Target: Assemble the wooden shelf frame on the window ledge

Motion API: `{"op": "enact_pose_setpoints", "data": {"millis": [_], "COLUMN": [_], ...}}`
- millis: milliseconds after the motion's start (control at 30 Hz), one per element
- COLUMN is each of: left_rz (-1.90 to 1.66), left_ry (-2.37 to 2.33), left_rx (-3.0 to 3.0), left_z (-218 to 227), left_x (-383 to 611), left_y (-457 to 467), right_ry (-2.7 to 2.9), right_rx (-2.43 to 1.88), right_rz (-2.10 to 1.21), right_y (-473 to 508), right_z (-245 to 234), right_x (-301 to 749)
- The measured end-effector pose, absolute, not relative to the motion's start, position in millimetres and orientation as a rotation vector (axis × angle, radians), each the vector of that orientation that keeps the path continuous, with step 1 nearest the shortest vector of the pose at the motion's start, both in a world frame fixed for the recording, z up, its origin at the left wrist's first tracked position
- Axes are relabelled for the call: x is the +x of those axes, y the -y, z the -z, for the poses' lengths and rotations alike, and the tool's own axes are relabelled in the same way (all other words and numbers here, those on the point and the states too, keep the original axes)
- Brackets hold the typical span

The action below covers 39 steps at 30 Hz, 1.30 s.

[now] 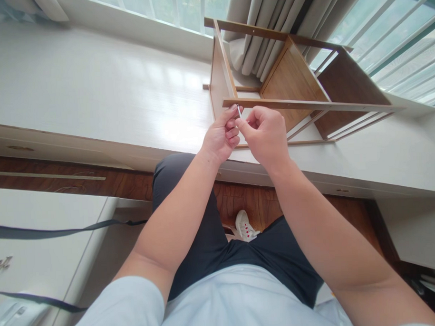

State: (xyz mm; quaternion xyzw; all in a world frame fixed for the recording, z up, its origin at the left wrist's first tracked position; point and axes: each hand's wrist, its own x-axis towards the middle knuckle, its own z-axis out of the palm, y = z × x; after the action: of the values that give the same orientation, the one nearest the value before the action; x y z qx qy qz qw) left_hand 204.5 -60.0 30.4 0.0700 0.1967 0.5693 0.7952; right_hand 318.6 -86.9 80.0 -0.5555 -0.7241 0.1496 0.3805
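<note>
A small wooden rack [289,79] of brown panels and thin rails lies on its side on the white window ledge [93,91]. Both my hands meet at its near front rail [308,104]. My left hand [221,136] is closed, fingers pinched at the rail's left end. My right hand [266,132] is closed too, pinching a thin metal tool or screw [239,111] that points up at the rail.
Grey curtains [269,23] hang behind the rack, with windows and white railing at the back and right. Below the ledge is a brown wood strip [61,180] and white cabinet fronts [38,250]. My dark-trousered knee and a white shoe [245,226] show below.
</note>
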Motion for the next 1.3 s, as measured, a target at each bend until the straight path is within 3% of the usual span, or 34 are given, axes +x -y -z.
{"op": "enact_pose_setpoints", "data": {"millis": [233,867,1067,1300], "left_rz": [-1.25,-1.214,-1.19,-1.22], "left_ry": [-0.388,-0.537,-0.513,-0.491], "left_rx": [0.187,0.223,0.186,0.224], "left_z": [-27.6,-37.0,-36.2,-34.2], "left_x": [205.3,203.4,202.2,203.2], "left_y": [58.7,64.7,63.6,62.4], "right_ry": [1.586,0.615,0.64,1.035], "right_rx": [-1.347,-0.856,-0.859,-1.09], "right_rz": [-0.696,-1.962,-1.96,-1.506], "right_y": [90.8,98.9,97.9,94.2], "right_z": [-73.1,-68.2,-67.2,-58.4], "right_x": [312.7,298.5,299.0,306.6]}}
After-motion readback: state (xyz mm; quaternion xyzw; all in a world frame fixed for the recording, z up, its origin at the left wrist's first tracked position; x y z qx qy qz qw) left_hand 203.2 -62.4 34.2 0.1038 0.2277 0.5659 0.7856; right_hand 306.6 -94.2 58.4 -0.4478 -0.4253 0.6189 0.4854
